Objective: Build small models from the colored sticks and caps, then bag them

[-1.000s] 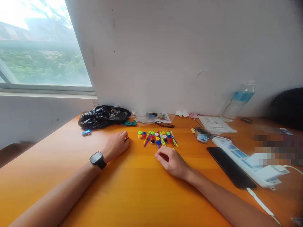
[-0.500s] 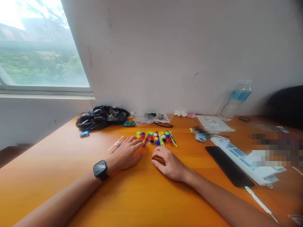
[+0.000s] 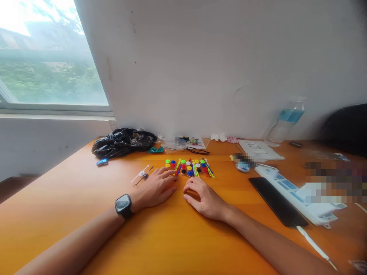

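On the wooden table, my left hand [image 3: 156,187] lies palm down with its fingers stretched out. Its fingertips are at the near left edge of a group of small coloured discs [image 3: 189,168] and thin plastic sticks [image 3: 196,169]. A white stick with a disc [image 3: 141,173] and a black stick with a disc [image 3: 145,176] lie just left of that hand. My right hand [image 3: 205,196] rests on its side in front of the group, fingers loosely bent, thumb apart from them, with nothing visible between.
A black plastic bag [image 3: 123,141] and a small blue packet [image 3: 102,162] lie at the back left. On the right are a black phone [image 3: 276,200], a white power strip [image 3: 286,187] and a clear bottle [image 3: 286,122]. Clear plastic bags [image 3: 179,143] lie along the wall.
My left hand has shifted slightly right, away from the black stick, which shows more fully now. My right hand has stayed in place.
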The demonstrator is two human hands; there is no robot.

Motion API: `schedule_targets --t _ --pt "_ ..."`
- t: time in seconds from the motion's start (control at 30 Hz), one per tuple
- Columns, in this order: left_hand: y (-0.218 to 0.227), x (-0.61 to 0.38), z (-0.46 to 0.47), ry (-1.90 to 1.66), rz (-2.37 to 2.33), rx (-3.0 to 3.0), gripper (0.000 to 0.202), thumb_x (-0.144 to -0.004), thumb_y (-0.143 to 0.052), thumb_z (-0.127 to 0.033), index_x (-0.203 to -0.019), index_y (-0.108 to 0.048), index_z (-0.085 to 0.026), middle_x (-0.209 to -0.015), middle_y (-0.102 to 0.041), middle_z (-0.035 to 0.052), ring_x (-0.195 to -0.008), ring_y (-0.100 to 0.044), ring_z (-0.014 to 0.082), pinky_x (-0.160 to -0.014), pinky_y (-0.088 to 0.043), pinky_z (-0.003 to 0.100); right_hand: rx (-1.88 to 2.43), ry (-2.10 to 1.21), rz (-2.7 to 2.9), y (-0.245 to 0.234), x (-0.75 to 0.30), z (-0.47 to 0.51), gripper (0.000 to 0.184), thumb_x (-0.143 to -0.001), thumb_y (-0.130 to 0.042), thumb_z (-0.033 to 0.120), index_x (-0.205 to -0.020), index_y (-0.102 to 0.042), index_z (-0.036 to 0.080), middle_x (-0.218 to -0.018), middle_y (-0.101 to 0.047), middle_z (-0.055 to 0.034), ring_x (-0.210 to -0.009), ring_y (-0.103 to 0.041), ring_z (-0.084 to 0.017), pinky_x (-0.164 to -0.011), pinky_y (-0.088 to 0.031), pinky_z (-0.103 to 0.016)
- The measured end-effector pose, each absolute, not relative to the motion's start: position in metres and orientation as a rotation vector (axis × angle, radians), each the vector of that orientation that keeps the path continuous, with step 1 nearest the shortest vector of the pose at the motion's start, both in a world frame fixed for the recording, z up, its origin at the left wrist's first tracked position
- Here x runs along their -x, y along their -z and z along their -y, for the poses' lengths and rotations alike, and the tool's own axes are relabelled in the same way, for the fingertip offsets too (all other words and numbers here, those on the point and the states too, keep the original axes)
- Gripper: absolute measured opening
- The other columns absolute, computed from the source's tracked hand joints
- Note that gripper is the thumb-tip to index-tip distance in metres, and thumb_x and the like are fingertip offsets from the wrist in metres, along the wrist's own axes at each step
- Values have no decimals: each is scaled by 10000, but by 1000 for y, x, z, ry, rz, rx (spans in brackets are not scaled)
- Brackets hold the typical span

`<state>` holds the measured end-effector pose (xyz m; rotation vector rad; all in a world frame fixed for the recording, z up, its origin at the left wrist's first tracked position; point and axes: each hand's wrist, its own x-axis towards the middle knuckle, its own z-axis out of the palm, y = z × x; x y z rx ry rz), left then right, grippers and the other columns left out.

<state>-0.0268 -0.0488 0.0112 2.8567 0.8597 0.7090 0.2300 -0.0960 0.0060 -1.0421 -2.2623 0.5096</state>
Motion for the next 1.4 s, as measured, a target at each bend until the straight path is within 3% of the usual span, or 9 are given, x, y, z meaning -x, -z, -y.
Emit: schedule_targets --t 0.27,0.4,0.9,1.1,1.2,1.27,1.4 --pt "-13 25 53 -706 -912 -2919 346 -1043 -558 -315 -1379 -641 -295 -1349 -692 109 -1347 -560 352 -1105 -477 560 1043 -499 2273 -7 -229 96 30 -976 -658 198 -981 -669 226 -1075 -673 -70 -1046 -613 -244 -962 -505 -399" --pt "-17 26 54 -664 -918 -2909 332 -1058 -539 -342 -1375 -629 -295 -1419 -644 111 -1352 -550 349 -1101 -481 550 1060 -488 2282 -7 -229 96 32 -967 -665 196 -979 -666 225 -1073 -672 -69 -1044 -612 -245 -953 -504 -396" --pt "-12 26 51 -606 -912 -2974 341 -1086 -502 -353 -1392 -609 -247 -1388 -671 109 -1327 -563 334 -1084 -493 512 1054 -475 2320 -6 -231 97 60 -975 -661 191 -1023 -654 226 -1113 -662 -71 -1075 -596 -249 -983 -492 -400" --pt "-8 26 50 -728 -905 -2993 241 -1067 -539 -318 -1227 -692 -223 -1267 -728 96 -1265 -591 319 -1032 -499 494 1053 -475 2335 -5 -230 96 66 -979 -660 203 -1037 -642 228 -1127 -655 -65 -1082 -589 -249 -992 -489 -412" --pt "-10 24 53 -848 -808 -2983 169 -1034 -582 -288 -938 -703 -219 -1112 -760 71 -1112 -643 274 -924 -503 442 1055 -477 2339 -5 -230 96 94 -971 -667 192 -1052 -640 231 -1130 -655 -64 -1084 -589 -251 -990 -489 -411" --pt "-12 23 56 -932 -698 -2969 283 -1015 -618 -300 -748 -616 -206 -999 -759 57 -962 -653 235 -827 -484 401 1052 -476 2343 -6 -230 96 107 -967 -669 184 -1057 -640 234 -1127 -656 -62 -1084 -590 -252 -986 -489 -408" --pt "-15 22 59 -1072 -763 -2889 282 -1034 -592 -285 -765 -584 -200 -926 -736 62 -864 -615 209 -773 -452 363 1038 -480 2353 -6 -231 97 113 -974 -660 185 -1074 -639 232 -1136 -655 -65 -1083 -582 -252 -979 -488 -407"
